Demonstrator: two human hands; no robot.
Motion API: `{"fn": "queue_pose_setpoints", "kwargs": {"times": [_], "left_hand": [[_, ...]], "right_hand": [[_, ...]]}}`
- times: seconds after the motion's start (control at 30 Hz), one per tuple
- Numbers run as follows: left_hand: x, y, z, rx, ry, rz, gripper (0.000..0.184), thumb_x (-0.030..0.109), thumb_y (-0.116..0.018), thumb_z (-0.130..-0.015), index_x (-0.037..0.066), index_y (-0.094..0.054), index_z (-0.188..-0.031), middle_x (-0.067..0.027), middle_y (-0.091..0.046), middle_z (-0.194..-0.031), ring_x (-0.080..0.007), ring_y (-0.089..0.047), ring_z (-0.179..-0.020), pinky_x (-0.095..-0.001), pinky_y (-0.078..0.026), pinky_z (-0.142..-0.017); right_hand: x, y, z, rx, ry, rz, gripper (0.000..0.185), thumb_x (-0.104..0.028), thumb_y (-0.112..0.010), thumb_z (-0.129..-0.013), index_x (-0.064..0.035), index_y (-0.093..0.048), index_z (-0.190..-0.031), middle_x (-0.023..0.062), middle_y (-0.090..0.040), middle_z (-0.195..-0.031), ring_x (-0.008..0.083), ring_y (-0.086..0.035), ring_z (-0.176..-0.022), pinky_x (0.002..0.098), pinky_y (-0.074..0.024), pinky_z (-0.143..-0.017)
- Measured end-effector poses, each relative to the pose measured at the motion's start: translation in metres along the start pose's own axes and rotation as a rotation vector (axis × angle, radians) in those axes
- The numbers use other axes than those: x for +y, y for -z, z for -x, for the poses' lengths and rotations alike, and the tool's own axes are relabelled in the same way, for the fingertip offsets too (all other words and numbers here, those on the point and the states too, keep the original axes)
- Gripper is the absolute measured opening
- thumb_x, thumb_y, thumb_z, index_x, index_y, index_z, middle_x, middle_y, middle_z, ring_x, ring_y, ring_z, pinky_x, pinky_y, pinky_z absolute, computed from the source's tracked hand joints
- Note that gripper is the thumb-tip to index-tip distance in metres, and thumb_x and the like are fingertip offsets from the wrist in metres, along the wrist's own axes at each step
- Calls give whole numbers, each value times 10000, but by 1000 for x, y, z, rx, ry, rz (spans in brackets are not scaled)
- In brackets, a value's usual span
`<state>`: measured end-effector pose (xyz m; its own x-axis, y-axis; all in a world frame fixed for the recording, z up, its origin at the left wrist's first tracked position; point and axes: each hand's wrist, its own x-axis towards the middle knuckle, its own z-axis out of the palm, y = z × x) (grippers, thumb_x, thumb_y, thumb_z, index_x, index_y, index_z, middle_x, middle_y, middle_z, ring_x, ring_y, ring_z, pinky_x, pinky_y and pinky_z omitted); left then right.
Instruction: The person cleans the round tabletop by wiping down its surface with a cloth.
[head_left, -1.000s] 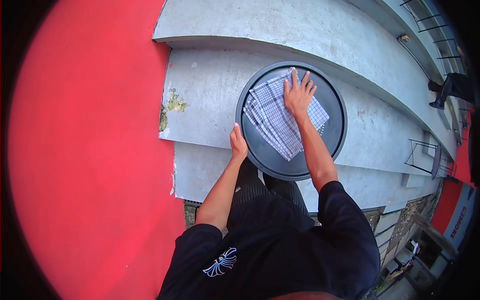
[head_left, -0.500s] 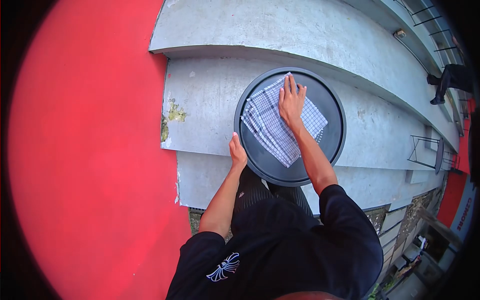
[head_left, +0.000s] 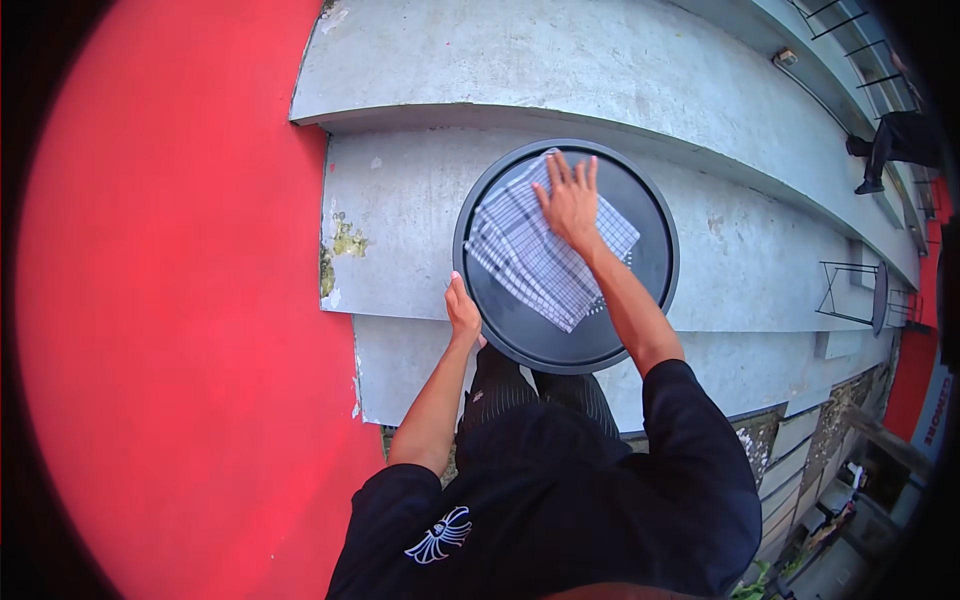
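"Lying where, the checked cloth (head_left: 530,235)?"

"Flat on the round tray (head_left: 645,200), one corner towards the far rim; it looks nearly square, with no clear long axis."

"Which hand is nearer?"

"The right hand (head_left: 573,208), on top of it with fingers spread. The left hand (head_left: 463,312) grasps the tray's left edge, apart from the cloth; how far its fingers reach beneath, I can't tell."

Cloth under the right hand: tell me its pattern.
The cloth is checked, dark lines crossing on a pale ground; it shows in the head view, the only one.
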<state>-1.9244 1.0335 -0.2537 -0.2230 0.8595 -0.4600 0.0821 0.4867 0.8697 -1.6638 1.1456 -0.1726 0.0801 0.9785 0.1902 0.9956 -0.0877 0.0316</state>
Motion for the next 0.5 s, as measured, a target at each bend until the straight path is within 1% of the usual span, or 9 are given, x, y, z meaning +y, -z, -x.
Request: {"fn": "queue_pose_setpoints", "kwargs": {"times": [0.03,0.07,0.1,0.17,0.2,0.33,0.37,0.43,0.5], "left_hand": [[-6,5,-5,-102,13,7,737,564,-345,-1120,-110,-633,-1206,-228,-682,-1145,-305,-606,-1103,-399,-440,-1013],[-14,-2,-6,12,-104,48,687,539,-342,-1130,-80,-618,-1017,-166,-656,-966,-268,-580,-948,-404,-454,-913],[-11,-2,-5,6,-106,47,687,539,-342,-1130,-80,-618,-1017,-166,-656,-966,-268,-580,-948,-404,-454,-913],[2,1,-1,-52,-83,12,661,526,-337,-1136,-55,-571,-925,-136,-605,-877,-247,-532,-871,-410,-442,-847],[8,3,1,-78,-42,-1,681,549,-364,-1130,-67,-656,-1108,-107,-678,-1068,-200,-584,-1005,-338,-465,-959],[-10,-1,-15,-55,-26,21,667,534,-366,-1135,-64,-663,-1127,-99,-690,-1084,-195,-604,-1019,-332,-472,-965],[-13,-3,-17,-67,-23,17,667,534,-366,-1135,-64,-663,-1127,-99,-690,-1084,-195,-604,-1019,-332,-472,-965],[-16,-7,-18,-46,-82,138,692,547,-346,-1132,-76,-626,-1022,-164,-654,-971,-268,-566,-948,-392,-449,-927],[-5,-2,-9,-99,-72,90,696,550,-353,-1129,-80,-641,-1067,-177,-668,-1021,-275,-581,-982,-387,-455,-953]], "right_hand": [[21,-1,3,13,-51,37,667,-500,-479,-1057,-28,-512,-1527,95,-522,-1572,382,-476,-1390,595,-119,-1289],[37,2,13,-2,-103,76,667,-500,-479,-1058,-18,-522,-1517,101,-537,-1560,371,-493,-1372,600,-128,-1282],[54,7,23,-17,-155,120,668,-500,-478,-1058,-8,-533,-1507,107,-551,-1548,361,-509,-1353,604,-138,-1276],[81,7,55,-26,-286,187,664,-487,-475,-1063,10,-536,-1499,126,-543,-1557,352,-539,-1317,604,-154,-1266],[91,7,77,-46,-330,214,668,-481,-472,-1066,23,-530,-1499,139,-532,-1564,353,-539,-1321,604,-162,-1263],[105,13,146,-85,-440,235,700,-486,-468,-1067,67,-514,-1492,175,-506,-1580,354,-512,-1351,606,-188,-1254],[108,10,150,-90,-450,241,700,-486,-468,-1067,67,-514,-1492,175,-506,-1580,354,-512,-1351,606,-188,-1254],[101,14,142,-157,-502,224,743,-522,-461,-1060,72,-493,-1505,196,-480,-1597,379,-504,-1379,608,-194,-1252],[93,8,119,-185,-548,208,790,-563,-456,-1048,63,-463,-1531,206,-445,-1620,407,-511,-1379,608,-194,-1253]]}}
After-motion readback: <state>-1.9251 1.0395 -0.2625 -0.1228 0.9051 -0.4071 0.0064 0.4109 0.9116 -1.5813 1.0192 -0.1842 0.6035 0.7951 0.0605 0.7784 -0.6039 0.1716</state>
